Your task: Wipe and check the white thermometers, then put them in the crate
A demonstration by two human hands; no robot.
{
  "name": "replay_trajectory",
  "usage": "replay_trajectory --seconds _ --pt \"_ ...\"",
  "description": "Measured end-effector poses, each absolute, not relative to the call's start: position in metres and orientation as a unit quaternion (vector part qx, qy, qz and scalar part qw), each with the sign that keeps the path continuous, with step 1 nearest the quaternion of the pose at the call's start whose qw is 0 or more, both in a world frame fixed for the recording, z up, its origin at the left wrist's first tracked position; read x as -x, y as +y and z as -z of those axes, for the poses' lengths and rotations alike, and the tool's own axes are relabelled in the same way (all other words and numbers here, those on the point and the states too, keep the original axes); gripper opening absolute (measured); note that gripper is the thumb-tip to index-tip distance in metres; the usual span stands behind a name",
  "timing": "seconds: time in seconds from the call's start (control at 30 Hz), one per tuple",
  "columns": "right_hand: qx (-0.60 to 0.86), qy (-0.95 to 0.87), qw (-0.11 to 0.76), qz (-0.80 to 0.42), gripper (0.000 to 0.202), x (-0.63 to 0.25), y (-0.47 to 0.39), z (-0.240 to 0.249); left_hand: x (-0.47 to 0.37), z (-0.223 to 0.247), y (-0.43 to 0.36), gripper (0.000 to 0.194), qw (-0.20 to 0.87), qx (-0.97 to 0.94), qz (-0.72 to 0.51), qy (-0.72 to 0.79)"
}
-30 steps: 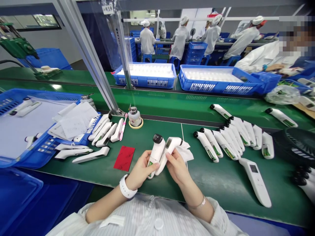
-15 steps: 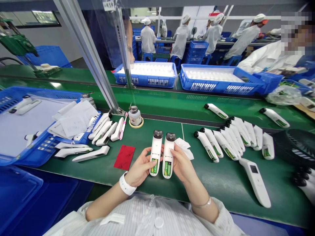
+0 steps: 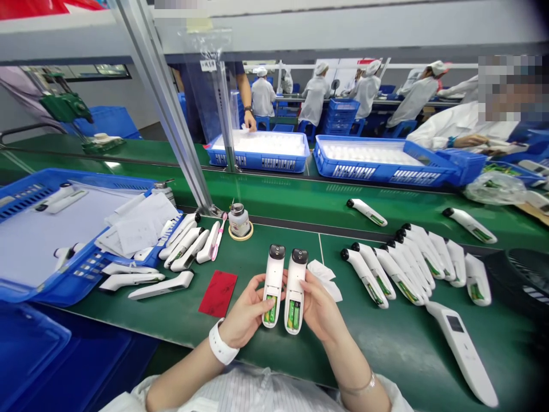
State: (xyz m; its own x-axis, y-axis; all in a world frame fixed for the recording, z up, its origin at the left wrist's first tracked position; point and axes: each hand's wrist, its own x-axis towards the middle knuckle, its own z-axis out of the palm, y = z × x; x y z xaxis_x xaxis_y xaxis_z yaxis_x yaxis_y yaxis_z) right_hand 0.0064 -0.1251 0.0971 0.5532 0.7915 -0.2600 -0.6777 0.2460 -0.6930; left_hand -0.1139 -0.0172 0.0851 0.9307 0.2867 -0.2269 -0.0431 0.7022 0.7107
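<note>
Green bench (image 3: 171, 320), hands (image 3: 246, 315) (image 3: 321, 309) each still curled round a white thermometer (image 3: 274, 277) (image 3: 297, 280), belt thermometers (image 3: 368, 213) (image 3: 470, 225) now farther left

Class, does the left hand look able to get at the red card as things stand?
Probably yes: the red card lies close beside the left hand with nothing on it, though that hand, holding a white thermometer, may need freeing first.

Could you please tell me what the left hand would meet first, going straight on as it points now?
Most likely the white thermometer held in the right hand, as the left hand points that way, though depth is unclear.
</note>
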Motion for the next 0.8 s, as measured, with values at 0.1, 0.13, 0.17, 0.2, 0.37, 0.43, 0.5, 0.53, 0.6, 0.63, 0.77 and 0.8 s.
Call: replay_trajectory --seconds 0.1,0.13,0.17,0.2,0.37,0.43,0.5,0.53,0.6,0.63,0.77,0.8 --pt "0.394 -0.07 0.785 -0.473 0.035 -0.007 -0.1253 -0.0971 0.1127 -0.0859 -0.0177 0.045 0.906 -0.378 -0.098 0.164" --pt "0.394 -0.072 0.786 -0.472 0.036 -0.007 -0.1254 -0.0965 0.1123 -0.086 -0.0177 0.045 0.905 -0.379 -0.097 0.166" --pt "0.394 -0.073 0.787 -0.469 0.036 -0.007 -0.1257 -0.0957 0.1119 -0.086 -0.0178 0.045 0.905 -0.379 -0.096 0.167" --pt "0.394 -0.075 0.788 -0.467 0.036 -0.007 -0.126 -0.0947 0.1116 -0.0859 -0.0178 0.046 0.906 -0.378 -0.095 0.167" --pt "0.396 -0.077 0.79 -0.462 0.033 -0.0071 -0.1275 -0.09 0.1107 -0.0849 -0.0183 0.046 0.908 -0.377 -0.097 0.157" --pt "0.395 -0.078 0.789 -0.464 0.033 -0.0072 -0.1278 -0.0903 0.1111 -0.0851 -0.0188 0.046 0.908 -0.376 -0.097 0.158" --pt "0.394 -0.079 0.788 -0.466 0.034 -0.0071 -0.1278 -0.092 0.1117 -0.0856 -0.0191 0.045 0.908 -0.375 -0.098 0.162" --pt "0.394 -0.079 0.787 -0.467 0.034 -0.0071 -0.1279 -0.0931 0.112 -0.0859 -0.0191 0.045 0.907 -0.375 -0.099 0.166" --pt "0.395 -0.079 0.786 -0.469 0.035 -0.007 -0.1279 -0.0955 0.1124 -0.0866 -0.0191 0.046 0.905 -0.375 -0.101 0.172" --pt "0.394 -0.078 0.786 -0.47 0.035 -0.007 -0.128 -0.0964 0.1124 -0.087 -0.019 0.046 0.904 -0.375 -0.103 0.176" --pt "0.395 -0.084 0.785 -0.47 0.039 -0.0075 -0.1285 -0.0983 0.1112 -0.0881 -0.0183 0.043 0.902 -0.36 -0.109 0.212" --pt "0.398 -0.087 0.783 -0.47 0.039 -0.0077 -0.1287 -0.0984 0.1107 -0.0882 -0.018 0.041 0.903 -0.352 -0.109 0.222"
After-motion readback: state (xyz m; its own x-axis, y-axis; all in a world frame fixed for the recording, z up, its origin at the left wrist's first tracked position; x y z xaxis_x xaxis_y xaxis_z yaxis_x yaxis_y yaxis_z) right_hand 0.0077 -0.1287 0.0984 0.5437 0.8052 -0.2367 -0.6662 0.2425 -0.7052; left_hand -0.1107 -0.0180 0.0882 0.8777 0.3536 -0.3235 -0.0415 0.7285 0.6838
